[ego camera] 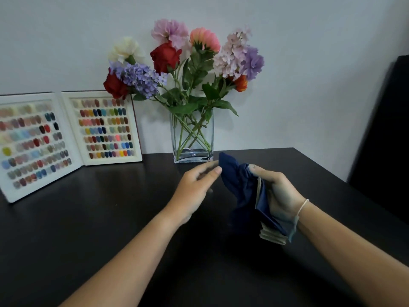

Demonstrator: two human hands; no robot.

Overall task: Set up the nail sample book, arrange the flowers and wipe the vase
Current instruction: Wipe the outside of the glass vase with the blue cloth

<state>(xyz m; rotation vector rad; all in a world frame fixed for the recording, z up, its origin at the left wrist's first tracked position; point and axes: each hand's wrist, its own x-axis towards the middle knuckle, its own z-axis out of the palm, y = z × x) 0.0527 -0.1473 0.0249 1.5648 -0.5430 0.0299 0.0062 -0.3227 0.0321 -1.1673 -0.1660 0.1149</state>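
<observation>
Vase (192, 138) upright at 11 o'clock from right hand (280, 193), fingers curled around cloth (241, 185); left hand (194, 187) nearer, fingers loosely spread, touching cloth.

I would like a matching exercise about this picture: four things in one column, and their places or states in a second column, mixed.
Things:
1. nail sample book
2. glass vase
3. blue cloth
4. left hand

Places or states:
A. gripped by the right hand
B. standing open on the left of the table
C. fingers loose, touching the cloth's edge
D. holding flowers, by the wall

Pairs: 1-B, 2-D, 3-A, 4-C
</observation>
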